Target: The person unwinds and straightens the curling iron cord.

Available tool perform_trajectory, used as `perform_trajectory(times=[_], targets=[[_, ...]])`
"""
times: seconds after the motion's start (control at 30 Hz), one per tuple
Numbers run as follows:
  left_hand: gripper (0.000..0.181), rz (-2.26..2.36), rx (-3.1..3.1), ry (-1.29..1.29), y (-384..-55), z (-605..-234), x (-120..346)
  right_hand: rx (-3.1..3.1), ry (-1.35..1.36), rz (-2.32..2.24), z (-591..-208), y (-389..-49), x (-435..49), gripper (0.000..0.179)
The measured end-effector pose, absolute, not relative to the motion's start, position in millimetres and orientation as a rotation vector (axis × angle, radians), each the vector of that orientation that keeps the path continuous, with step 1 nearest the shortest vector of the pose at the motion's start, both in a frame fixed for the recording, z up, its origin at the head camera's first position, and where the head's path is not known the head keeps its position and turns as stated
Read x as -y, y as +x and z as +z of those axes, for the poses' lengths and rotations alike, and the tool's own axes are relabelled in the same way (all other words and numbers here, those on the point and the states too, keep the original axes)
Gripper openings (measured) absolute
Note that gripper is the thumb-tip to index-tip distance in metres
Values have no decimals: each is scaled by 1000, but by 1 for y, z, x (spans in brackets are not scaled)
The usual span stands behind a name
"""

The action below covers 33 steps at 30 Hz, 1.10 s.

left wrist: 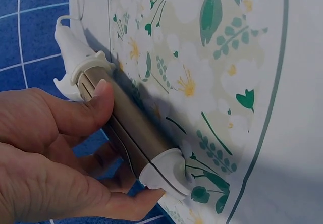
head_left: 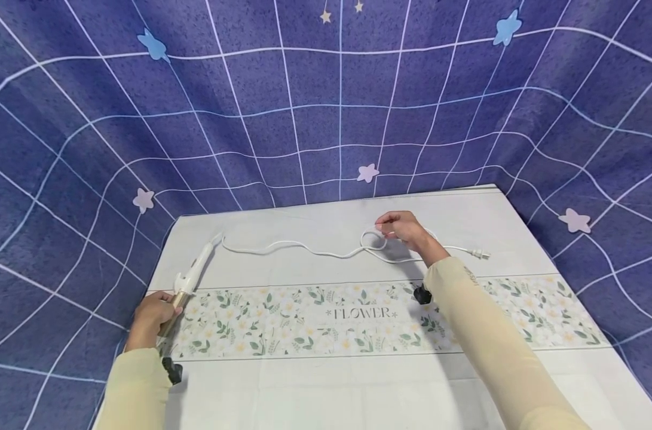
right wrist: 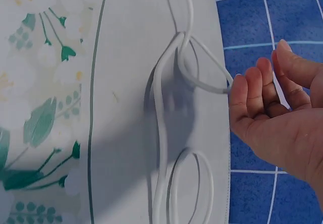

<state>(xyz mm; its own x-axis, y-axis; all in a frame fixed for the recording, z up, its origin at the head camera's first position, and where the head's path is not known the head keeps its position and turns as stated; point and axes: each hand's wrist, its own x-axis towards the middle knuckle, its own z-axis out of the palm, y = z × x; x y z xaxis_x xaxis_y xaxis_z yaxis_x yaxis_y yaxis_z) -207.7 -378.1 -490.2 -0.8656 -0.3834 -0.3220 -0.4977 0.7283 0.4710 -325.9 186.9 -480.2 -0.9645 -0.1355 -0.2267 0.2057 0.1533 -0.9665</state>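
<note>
A curling iron (head_left: 195, 270) with a white handle and gold-brown barrel lies slanted at the table's left side. My left hand (head_left: 155, 312) grips its barrel (left wrist: 139, 123), thumb on top and fingers beneath, as the left wrist view shows. From the handle's end a white cord (head_left: 293, 242) runs right across the table and forms loops. Beside one loop is my right hand (head_left: 405, 229), its fingers loosely bent. In the right wrist view, the cord (right wrist: 159, 98) passes behind the fingertips (right wrist: 239, 90); no pinch on it shows. The plug (head_left: 480, 254) lies right of that hand.
The white table cover (head_left: 304, 388) carries a floral band with the word FLOWER (head_left: 361, 313). A blue curtain (head_left: 315, 131) with grid lines and stars surrounds the table's back and sides. Black wrist devices (head_left: 422, 294) sit below both hands.
</note>
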Motion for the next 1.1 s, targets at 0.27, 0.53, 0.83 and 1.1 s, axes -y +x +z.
perform_trajectory(times=[0.27, 0.53, 0.83, 1.1], targets=[[37, 819, -2746, -753, -208, -491, 375, -2191, 109, -1907, -480, -320, -204, 29], [40, 765, -2801, -774, -206, -494, 372, -2186, 105, -1940, -485, -315, -221, 31], [41, 819, -2812, -792, -202, -492, 367, -2153, 98, -2005, -486, -307, -239, 29], [44, 746, -2867, -756, -203, -497, 368, -2092, 124, -2052, -478, -300, -252, 33]])
